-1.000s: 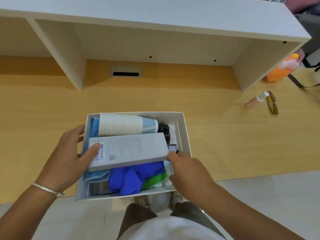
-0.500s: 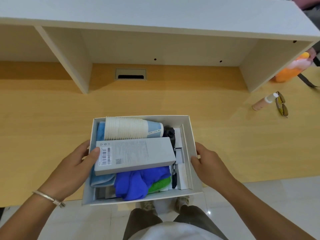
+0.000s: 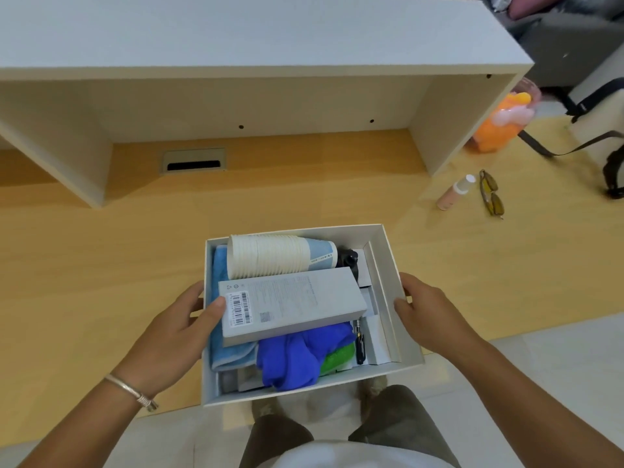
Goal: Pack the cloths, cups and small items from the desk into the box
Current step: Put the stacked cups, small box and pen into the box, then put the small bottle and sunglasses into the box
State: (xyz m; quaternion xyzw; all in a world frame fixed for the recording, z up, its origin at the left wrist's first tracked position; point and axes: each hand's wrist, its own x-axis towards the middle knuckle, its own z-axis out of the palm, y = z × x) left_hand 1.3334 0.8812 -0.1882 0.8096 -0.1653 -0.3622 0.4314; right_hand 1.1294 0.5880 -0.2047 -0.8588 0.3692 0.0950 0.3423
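Observation:
A white open box [image 3: 388,261] sits at the desk's front edge, its near end past the edge. Inside lie a stack of paper cups [image 3: 270,256] on its side, a grey carton [image 3: 290,304] across the middle, a light blue cloth [image 3: 219,346], a dark blue cloth [image 3: 297,356], a green cloth [image 3: 337,358], a black item [image 3: 349,260] and a pen [image 3: 359,339]. My left hand [image 3: 172,336] grips the box's left wall, thumb on the carton's barcode end. My right hand [image 3: 429,314] grips the right wall.
A white shelf unit [image 3: 236,62] stands on the wooden desk [image 3: 84,282] behind the box. To the right lie a small pink bottle [image 3: 454,192], yellow-lensed glasses [image 3: 491,194], an orange plush toy [image 3: 499,126] and a bag with straps [image 3: 601,130]. A cable slot [image 3: 192,160] sits under the shelf.
My right hand left the carton inside the box and took hold of the box's right wall. The left hand stayed on the left wall.

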